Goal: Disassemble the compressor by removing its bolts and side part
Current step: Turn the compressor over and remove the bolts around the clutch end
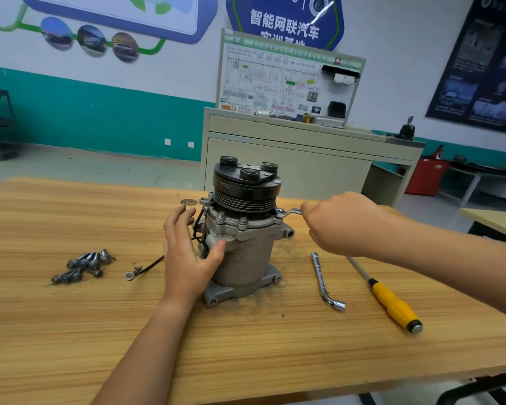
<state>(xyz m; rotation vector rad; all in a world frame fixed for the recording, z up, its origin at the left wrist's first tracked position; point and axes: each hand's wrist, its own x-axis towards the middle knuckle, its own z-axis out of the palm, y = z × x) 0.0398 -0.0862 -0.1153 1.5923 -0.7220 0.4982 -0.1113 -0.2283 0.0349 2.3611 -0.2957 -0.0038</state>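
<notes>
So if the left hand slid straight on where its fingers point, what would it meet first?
Probably the small round brownish metal disc lying on the wooden table just beyond the left hand; depth is unclear.

- The compressor (pixel 243 252) is showing dull grey metal, and its pulley (pixel 246 185) is sitting black on top.
- The table (pixel 246 346) is running pale wood with a fine streaked grain.
- The screwdriver (pixel 392 302) is wearing a yellow handle (black collar, silver cap).
- The bolts (pixel 82 266) are lying dark grey.
- The wall (pixel 100 112) is carrying a teal band under white.
</notes>
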